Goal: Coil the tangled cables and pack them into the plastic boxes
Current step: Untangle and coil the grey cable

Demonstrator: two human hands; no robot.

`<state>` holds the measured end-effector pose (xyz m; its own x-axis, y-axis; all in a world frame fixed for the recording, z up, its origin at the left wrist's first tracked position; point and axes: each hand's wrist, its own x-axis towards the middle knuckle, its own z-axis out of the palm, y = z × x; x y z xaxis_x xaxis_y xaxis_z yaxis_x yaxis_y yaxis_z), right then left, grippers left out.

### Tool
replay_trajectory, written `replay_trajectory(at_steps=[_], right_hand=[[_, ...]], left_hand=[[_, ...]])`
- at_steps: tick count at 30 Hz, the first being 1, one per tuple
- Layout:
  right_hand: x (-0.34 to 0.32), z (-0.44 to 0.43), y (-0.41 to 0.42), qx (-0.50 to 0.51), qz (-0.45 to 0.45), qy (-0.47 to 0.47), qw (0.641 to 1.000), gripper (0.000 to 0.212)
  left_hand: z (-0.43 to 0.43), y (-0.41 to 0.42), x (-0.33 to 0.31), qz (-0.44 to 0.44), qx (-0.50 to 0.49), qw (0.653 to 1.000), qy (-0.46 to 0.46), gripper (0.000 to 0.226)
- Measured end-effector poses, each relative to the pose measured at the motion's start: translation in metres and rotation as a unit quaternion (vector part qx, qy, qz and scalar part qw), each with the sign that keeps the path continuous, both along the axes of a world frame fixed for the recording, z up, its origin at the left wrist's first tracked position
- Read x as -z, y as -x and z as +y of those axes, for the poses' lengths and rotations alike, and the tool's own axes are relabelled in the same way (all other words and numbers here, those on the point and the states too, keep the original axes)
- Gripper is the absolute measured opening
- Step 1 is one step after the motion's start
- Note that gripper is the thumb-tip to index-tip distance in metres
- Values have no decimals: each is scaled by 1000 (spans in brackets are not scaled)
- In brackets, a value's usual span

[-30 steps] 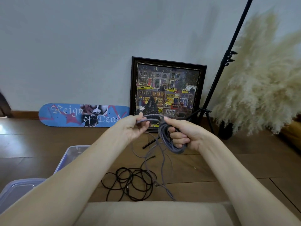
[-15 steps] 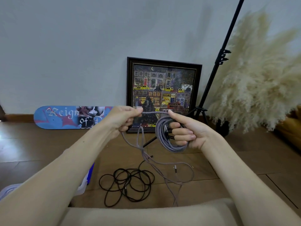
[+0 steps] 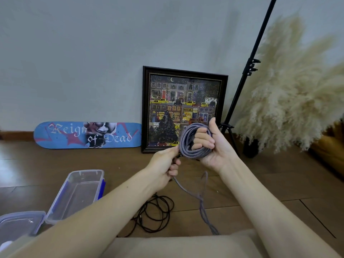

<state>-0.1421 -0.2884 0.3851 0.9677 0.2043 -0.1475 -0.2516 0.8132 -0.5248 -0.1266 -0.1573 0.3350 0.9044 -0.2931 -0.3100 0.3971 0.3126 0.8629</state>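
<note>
A grey braided cable is wound in several loops around the fingers of my right hand, which grips the coil at chest height. My left hand sits just below and left of the coil and grips the cable's loose run. That free tail hangs down to the floor. A black cable lies in a loose tangle on the wooden floor under my left forearm. An open clear plastic box with blue clips stands at the left. A second clear box sits at the lower left corner.
A blue skateboard deck and a framed picture lean on the wall. A black tripod stand and pampas grass fill the right. My beige-clad knee is at the bottom edge.
My left hand dropped from level with the coil to below it, sliding along the cable. The coil gained a loop and the hanging tail got shorter. The view shifted, showing more of the boxes.
</note>
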Motion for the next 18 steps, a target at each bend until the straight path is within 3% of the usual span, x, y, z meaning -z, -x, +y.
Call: replay_trajectory(at_steps=[6, 9, 12, 14, 16, 18], right_hand=[[0, -2, -4, 76, -24, -4, 997, 48], [-3, -1, -4, 90, -77, 75, 990, 35], [-5, 5, -3, 78, -139, 211, 964, 24], [-3, 10, -3, 85, -176, 337, 921, 21], [1, 12, -4, 118, -190, 517, 826, 21], [5, 12, -6, 121, -186, 634, 741, 17]], left_hand=[[-4, 9, 3, -32, 45, 997, -56, 22], [-6, 15, 5, -61, 77, 986, -137, 23], [-8, 20, 4, -104, 107, 968, -204, 20], [-8, 22, 2, -121, 129, 957, -228, 21], [-8, 23, -1, -117, 144, 957, -224, 21], [-8, 23, -6, -110, 147, 961, -207, 19]])
